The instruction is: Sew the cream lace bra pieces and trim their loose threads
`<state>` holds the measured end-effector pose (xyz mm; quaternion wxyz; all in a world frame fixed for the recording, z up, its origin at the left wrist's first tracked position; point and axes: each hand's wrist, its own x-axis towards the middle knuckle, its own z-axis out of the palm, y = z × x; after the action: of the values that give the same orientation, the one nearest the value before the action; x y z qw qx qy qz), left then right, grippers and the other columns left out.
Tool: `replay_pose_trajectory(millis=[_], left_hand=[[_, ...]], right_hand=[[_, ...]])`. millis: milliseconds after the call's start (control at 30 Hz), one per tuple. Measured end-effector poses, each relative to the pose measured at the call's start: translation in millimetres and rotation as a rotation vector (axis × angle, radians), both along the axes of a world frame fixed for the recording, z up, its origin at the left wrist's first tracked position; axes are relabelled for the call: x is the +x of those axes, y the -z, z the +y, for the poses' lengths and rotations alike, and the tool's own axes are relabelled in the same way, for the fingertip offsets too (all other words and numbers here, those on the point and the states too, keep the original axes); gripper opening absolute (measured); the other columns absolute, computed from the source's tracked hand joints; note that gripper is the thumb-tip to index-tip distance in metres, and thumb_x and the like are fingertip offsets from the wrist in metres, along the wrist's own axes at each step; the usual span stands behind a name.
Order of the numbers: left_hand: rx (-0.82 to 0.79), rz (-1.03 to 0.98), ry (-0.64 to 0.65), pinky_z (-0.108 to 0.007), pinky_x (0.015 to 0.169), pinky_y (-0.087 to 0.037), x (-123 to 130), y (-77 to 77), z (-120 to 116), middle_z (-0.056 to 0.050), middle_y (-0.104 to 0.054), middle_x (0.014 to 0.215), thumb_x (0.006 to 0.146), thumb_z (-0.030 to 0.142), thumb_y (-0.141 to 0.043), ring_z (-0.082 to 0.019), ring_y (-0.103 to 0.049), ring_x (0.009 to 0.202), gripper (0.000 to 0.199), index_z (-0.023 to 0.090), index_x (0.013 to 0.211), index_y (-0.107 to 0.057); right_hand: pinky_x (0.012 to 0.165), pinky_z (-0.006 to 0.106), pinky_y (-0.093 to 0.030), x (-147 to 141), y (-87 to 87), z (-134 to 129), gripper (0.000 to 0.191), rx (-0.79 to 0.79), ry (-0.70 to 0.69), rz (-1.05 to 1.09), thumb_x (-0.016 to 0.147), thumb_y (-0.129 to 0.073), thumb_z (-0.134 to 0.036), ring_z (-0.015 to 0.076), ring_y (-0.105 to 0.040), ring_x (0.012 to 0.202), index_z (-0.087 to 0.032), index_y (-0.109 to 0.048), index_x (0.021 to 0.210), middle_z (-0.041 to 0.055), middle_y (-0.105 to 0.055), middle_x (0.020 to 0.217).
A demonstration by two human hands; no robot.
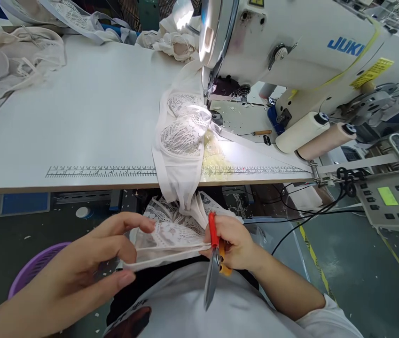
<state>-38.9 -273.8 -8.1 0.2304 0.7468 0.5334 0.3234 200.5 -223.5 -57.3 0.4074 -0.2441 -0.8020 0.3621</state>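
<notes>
A white lace bra (181, 134) hangs from the sewing machine over the table's front edge, its lower lace part reaching down to my lap. My right hand (232, 239) is closed around a pair of scissors (212, 277) with a red handle, blades pointing down toward me. The same hand's fingertips also touch the edge of the bra's lower fabric. An orange piece shows below these fingers, partly hidden. On the other side, my left hand (89, 267) is open beside the fabric's left end, thumb and fingers apart. Whether its fingertips touch the cloth I cannot tell.
A white sewing machine (308, 42) stands over the right of the table (97, 117), near two thread cones (303, 131). More bras (19, 61) lie at the back left. A control panel (393, 199) sits at right; a purple basket (37, 263) stands below left.
</notes>
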Motion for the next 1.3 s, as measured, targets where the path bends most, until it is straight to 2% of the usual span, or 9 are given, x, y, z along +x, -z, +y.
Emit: replay_pose_trajectory(millis=[100, 300, 467, 600, 733, 833, 967, 1133, 1300], left_hand=[[-0.167, -0.071, 0.07, -0.016, 0.061, -0.047, -8.8, -0.8, 3.6, 0.0, -0.065, 0.091, 0.081, 0.026, -0.049, -0.012, -0.061, 0.074, 0.016, 0.025, 0.07, -0.061], [-0.205, -0.035, 0.032, -0.013, 0.055, -0.046, -16.5, 1.9, 7.3, 0.006, -0.066, 0.072, 0.078, 0.026, -0.057, -0.009, -0.061, 0.06, 0.002, 0.026, 0.078, -0.06], [-0.26, 0.051, -0.01, -0.015, 0.055, -0.049, -16.6, 4.7, 3.5, 0.001, -0.069, 0.083, 0.079, 0.032, -0.057, -0.012, -0.064, 0.066, 0.021, 0.026, 0.099, -0.059], [-0.266, -0.003, 0.081, -0.016, 0.051, -0.047, -12.0, -0.7, 6.7, 0.0, -0.066, 0.08, 0.081, 0.023, -0.05, -0.012, -0.061, 0.063, 0.013, 0.025, 0.088, -0.061], [-0.321, -0.058, 0.048, -0.016, 0.047, -0.046, -4.4, -7.9, 7.5, 0.0, -0.061, 0.074, 0.079, 0.016, -0.047, -0.011, -0.056, 0.059, 0.011, 0.021, 0.076, -0.057], [-0.337, -0.125, 0.03, -0.017, 0.05, -0.048, -0.2, -7.2, 3.8, -0.002, -0.064, 0.082, 0.079, 0.012, -0.044, -0.01, -0.059, 0.06, 0.016, 0.021, 0.082, -0.057], [-0.157, -0.167, 0.107, -0.015, 0.056, -0.051, 2.7, 1.1, -2.3, -0.002, -0.064, 0.087, 0.082, 0.007, -0.041, -0.01, -0.063, 0.07, 0.021, 0.022, 0.088, -0.054], [0.147, 0.003, 0.2, -0.023, 0.076, -0.053, 2.5, 10.1, -8.0, -0.008, -0.062, 0.1, 0.079, -0.003, -0.041, -0.013, -0.061, 0.093, 0.027, 0.021, 0.088, -0.05], [0.31, 0.131, 0.164, -0.028, 0.072, -0.057, -3.2, 19.0, -16.1, -0.011, -0.063, 0.106, 0.075, -0.001, -0.049, -0.018, -0.063, 0.092, 0.029, 0.021, 0.093, -0.054]], right_hand=[[0.048, 0.024, -0.037, 1.2, 0.2, -4.1, 0.011, 0.106, 0.054, -0.015, 0.07, -0.06, -0.011, 0.0134, -0.048, 0.054, -0.019, -0.052, 0.07, 0.0012, -0.055, 0.057], [0.046, 0.024, -0.037, 2.6, -2.0, -10.8, 0.01, 0.114, 0.087, -0.054, 0.075, -0.056, -0.013, 0.0135, -0.048, 0.052, -0.019, -0.05, 0.07, 0.001, -0.054, 0.057], [0.046, 0.024, -0.039, 4.2, -3.1, -15.9, 0.009, 0.109, 0.116, -0.071, 0.077, -0.055, -0.015, 0.0136, -0.05, 0.052, -0.019, -0.051, 0.07, -0.0002, -0.053, 0.056], [0.046, 0.024, -0.039, 7.2, -0.3, -19.9, 0.009, 0.061, 0.113, -0.077, 0.076, -0.056, -0.014, 0.0132, -0.05, 0.052, -0.019, -0.051, 0.071, 0.0001, -0.053, 0.058], [0.047, 0.025, -0.041, 9.8, 4.7, -22.6, 0.008, 0.05, 0.11, -0.071, 0.076, -0.056, -0.013, 0.0137, -0.051, 0.053, -0.019, -0.051, 0.073, 0.0012, -0.054, 0.061], [0.046, 0.025, -0.041, 10.6, 7.4, -22.9, 0.008, 0.071, 0.131, -0.064, 0.076, -0.057, -0.014, 0.0137, -0.05, 0.053, -0.019, -0.052, 0.073, 0.0013, -0.054, 0.061], [0.046, 0.026, -0.044, 12.8, 8.4, -21.1, 0.009, 0.199, 0.214, -0.056, 0.076, -0.057, -0.01, 0.0145, -0.052, 0.055, -0.018, -0.055, 0.079, 0.0029, -0.056, 0.064], [0.054, 0.031, -0.05, 18.4, 12.4, -20.2, 0.014, 0.377, 0.291, -0.061, 0.075, -0.056, -0.008, 0.0172, -0.057, 0.061, -0.018, -0.058, 0.086, 0.0057, -0.06, 0.068], [0.054, 0.033, -0.051, 20.3, 18.3, -21.9, 0.017, 0.447, 0.321, -0.094, 0.075, -0.054, -0.007, 0.0188, -0.058, 0.063, -0.018, -0.06, 0.088, 0.0076, -0.062, 0.07]])
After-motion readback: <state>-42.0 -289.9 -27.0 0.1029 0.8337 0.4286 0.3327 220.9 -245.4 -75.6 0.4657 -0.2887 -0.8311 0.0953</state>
